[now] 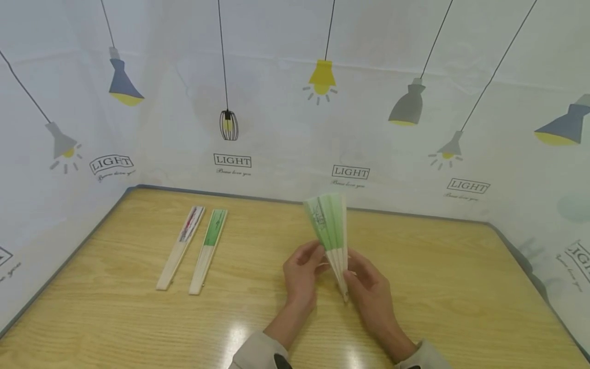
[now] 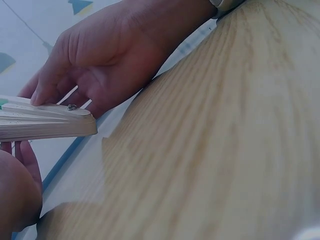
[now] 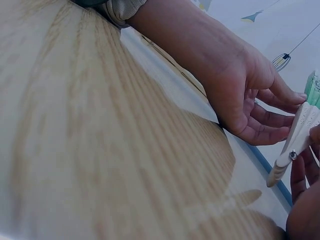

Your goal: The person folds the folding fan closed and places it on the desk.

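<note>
A folding fan (image 1: pixel 333 225) with pale green leaf and cream ribs is spread part way, held up above the table between both hands. My left hand (image 1: pixel 300 274) pinches its left side, thumb in front near the lower edge of the green leaf. My right hand (image 1: pixel 372 293) pinches the right outer rib lower down, close to the pivot. In the left wrist view the stacked ribs (image 2: pixel 45 122) and a small metal pivot pin show. The right wrist view shows the rib ends (image 3: pixel 300 130) between the fingertips of both hands.
Two folded fans lie side by side on the left of the wooden table (image 1: pixel 138 328): one with a white, red and dark printed leaf (image 1: pixel 180 251), one with a green leaf (image 1: pixel 209 251). A white sheet (image 1: pixel 276 128) printed with lamps stands around the table's back and sides.
</note>
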Demonstrator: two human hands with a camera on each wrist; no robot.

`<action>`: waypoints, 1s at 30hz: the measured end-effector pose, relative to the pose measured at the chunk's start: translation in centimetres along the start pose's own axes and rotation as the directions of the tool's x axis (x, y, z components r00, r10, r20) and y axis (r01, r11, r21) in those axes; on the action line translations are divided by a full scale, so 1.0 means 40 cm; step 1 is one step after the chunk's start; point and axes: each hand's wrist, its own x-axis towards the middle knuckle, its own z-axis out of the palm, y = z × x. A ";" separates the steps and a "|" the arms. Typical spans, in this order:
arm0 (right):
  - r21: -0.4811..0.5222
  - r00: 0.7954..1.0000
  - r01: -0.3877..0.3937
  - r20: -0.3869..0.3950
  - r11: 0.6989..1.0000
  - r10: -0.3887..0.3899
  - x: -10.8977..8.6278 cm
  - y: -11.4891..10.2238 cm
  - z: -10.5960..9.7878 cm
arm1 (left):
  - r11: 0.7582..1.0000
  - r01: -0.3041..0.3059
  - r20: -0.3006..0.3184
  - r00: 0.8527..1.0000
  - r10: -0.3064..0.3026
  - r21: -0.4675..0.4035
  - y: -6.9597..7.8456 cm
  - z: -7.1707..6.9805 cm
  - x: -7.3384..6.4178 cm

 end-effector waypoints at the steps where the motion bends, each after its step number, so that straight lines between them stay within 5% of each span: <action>1: 0.011 1.000 0.000 -0.001 1.000 0.000 0.001 0.001 0.000 | 1.000 0.000 0.003 1.000 0.000 -0.002 0.001 0.000 0.000; 30: 0.042 1.000 0.029 0.012 0.999 -0.029 0.004 0.000 0.004 | 1.000 0.020 0.017 1.000 -0.020 0.012 0.002 0.001 -0.002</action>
